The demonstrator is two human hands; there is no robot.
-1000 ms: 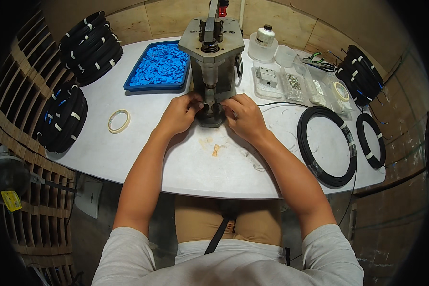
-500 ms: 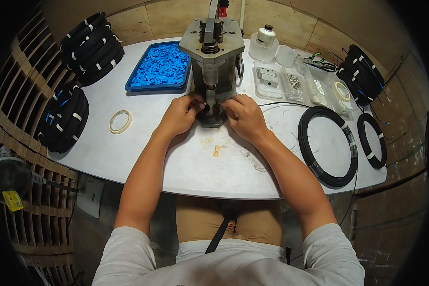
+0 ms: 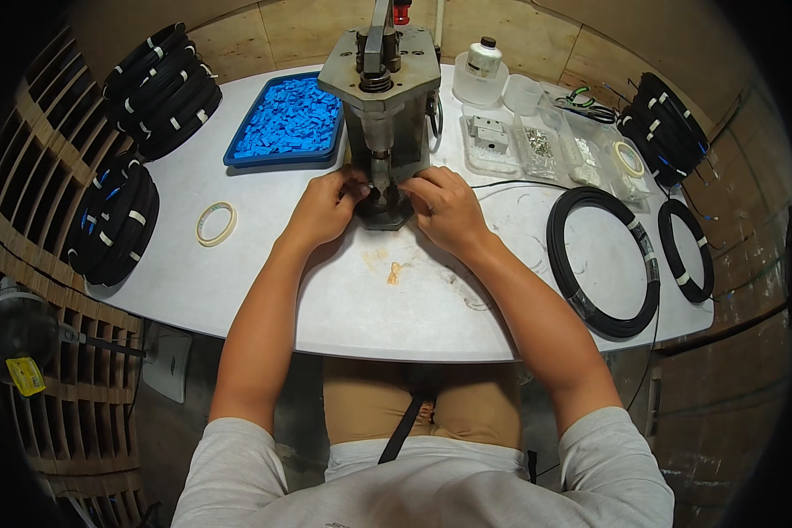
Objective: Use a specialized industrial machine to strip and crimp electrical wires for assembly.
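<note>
A metal bench press (image 3: 378, 97) stands at the middle of the table, its ram pointing down at a small die area. On the left of that die, my left hand (image 3: 327, 207) has thumb and fingers pinched together; whatever lies between them is too small to make out. My right hand (image 3: 449, 207) is closed at the die's right side. A thin black cable (image 3: 510, 182) runs from a large coil (image 3: 561, 273) to this hand, which appears to grip it. The cable's end is hidden by the fingers and the press.
A blue tray (image 3: 282, 164) full of small blue pieces sits left of the press. A tape roll (image 3: 216, 223) and stacked black cable coils (image 3: 163, 92) lie farther left. Clear containers (image 3: 537, 151) with small metal parts, a bottle (image 3: 484, 57) and a smaller coil (image 3: 685, 251) are on the right.
The whole scene has shifted slightly left and up in the picture. Both hands stay at the press die with almost the same pose.
</note>
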